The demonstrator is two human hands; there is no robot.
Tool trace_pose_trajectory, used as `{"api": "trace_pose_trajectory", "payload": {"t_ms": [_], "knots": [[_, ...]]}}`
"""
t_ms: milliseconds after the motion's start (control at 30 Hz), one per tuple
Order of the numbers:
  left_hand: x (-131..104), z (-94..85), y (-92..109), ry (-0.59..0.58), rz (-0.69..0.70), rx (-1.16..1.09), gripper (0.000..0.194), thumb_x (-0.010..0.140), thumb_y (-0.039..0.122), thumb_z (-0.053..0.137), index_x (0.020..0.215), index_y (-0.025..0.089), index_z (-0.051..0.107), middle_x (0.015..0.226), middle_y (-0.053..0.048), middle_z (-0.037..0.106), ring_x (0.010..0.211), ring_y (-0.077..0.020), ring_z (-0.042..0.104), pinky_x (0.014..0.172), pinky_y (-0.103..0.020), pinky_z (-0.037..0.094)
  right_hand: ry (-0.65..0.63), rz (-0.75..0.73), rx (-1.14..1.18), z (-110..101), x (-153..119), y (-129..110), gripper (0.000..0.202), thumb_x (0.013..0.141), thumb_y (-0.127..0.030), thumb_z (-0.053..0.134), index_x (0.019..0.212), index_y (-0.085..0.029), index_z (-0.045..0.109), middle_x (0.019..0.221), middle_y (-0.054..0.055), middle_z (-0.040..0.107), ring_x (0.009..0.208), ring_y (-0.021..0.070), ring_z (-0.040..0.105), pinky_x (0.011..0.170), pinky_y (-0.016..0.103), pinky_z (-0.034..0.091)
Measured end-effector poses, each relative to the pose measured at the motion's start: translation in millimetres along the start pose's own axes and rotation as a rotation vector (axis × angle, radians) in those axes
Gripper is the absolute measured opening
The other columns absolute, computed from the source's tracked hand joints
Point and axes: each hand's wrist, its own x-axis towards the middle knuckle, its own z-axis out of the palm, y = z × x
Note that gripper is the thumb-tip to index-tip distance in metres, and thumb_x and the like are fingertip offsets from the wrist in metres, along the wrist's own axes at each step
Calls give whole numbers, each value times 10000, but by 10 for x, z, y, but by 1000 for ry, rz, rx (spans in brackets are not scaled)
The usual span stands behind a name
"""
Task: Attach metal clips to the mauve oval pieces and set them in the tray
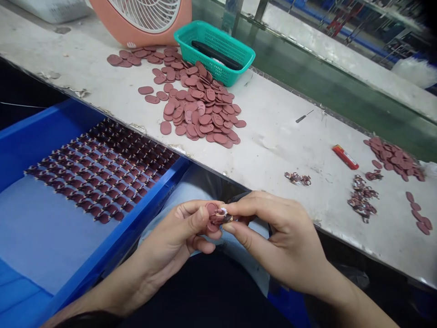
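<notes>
Above my lap, my left hand (180, 232) pinches a reddish-brown oval base (211, 209) between thumb and fingers. My right hand (283, 232) grips a small painted figurine (224, 217) in brown and white with its thumb and forefinger. The figurine touches the face of the oval base; my fingertips hide how the two meet. On the bench past my hands lie a small cluster of similar figurines (298, 178) and a larger cluster of them (362, 199).
A big heap of oval bases (205, 119) spreads before a green basket (218, 43) and an orange fan (136, 38). Rightward lie a red tube-like item (345, 157), a thin pointed tool (304, 116) and more bases (392, 155). At left, a blue tray (155, 193) holds rows of figurines on bases.
</notes>
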Motion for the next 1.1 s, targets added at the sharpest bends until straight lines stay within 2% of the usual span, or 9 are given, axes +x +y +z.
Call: {"api": "trace_pose_trajectory", "payload": {"t_ms": [300,433,800,1100], "knots": [[12,-10,7,-37,-26,-6,361,671,505,887,842,192,826,691,3,667,567,-68,575,474,-91,499,-54,-38,-29,-41,21,5,137,923,-146,680,1040,-211,707,836,8,755,707,133,682,648,261,560],[11,-8,11,-20,-39,5,348,683,496,882,815,181,814,686,4,666,560,-69,567,481,-101,502,-32,-81,-50,-24,35,-1,170,906,-122,686,1038,-227,704,848,8,756,722,137,694,662,261,571],[-35,13,10,18,-53,-6,385,595,479,936,779,165,812,606,24,640,508,-54,552,473,-103,510,17,-136,-59,34,-53,25,152,887,-71,679,1013,-146,718,836,51,735,753,127,691,706,248,584],[-12,18,-18,31,-69,-47,317,622,431,936,752,169,813,591,24,659,489,-39,558,485,-97,516,35,-159,-49,63,-94,60,135,856,-25,688,976,-64,733,820,75,735,753,112,686,709,209,569]]}}
